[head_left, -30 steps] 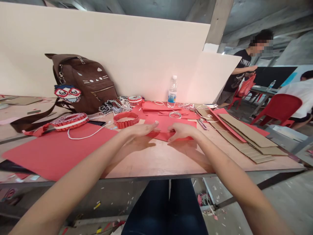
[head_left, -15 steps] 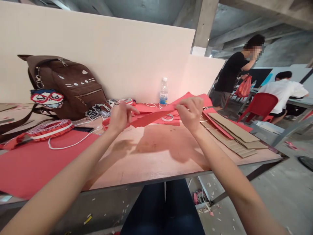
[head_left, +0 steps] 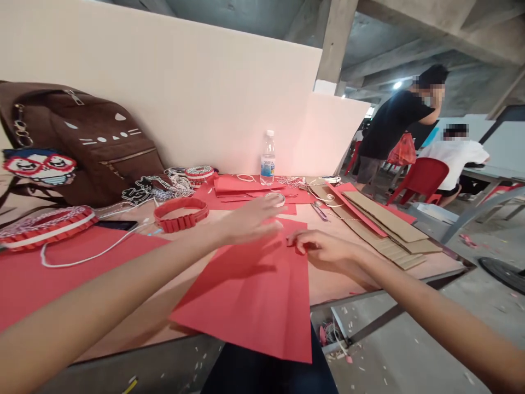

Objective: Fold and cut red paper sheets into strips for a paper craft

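Note:
A red paper sheet with faint creases lies across the table, its near end jutting past the front edge. Over its far part my left hand is stretched out flat, fingers extended and slightly blurred. My right hand is at the sheet's right edge, its fingers loosely bent and apart, the tips on or just above the paper. Just beyond the left fingertips is a roll of tape, partly covered by them. A pleated red ring stands left of the sheet, behind my left forearm.
A brown backpack leans on the white partition. A water bottle stands at the back. Cardboard strips lie to the right, a purple pen-like tool beside them. Two people are in the background.
The red paper, earlier held up between both hands, now lies on the table towards me. Both hands have let go of that grip; the left moved right. The view has turned slightly rightward.

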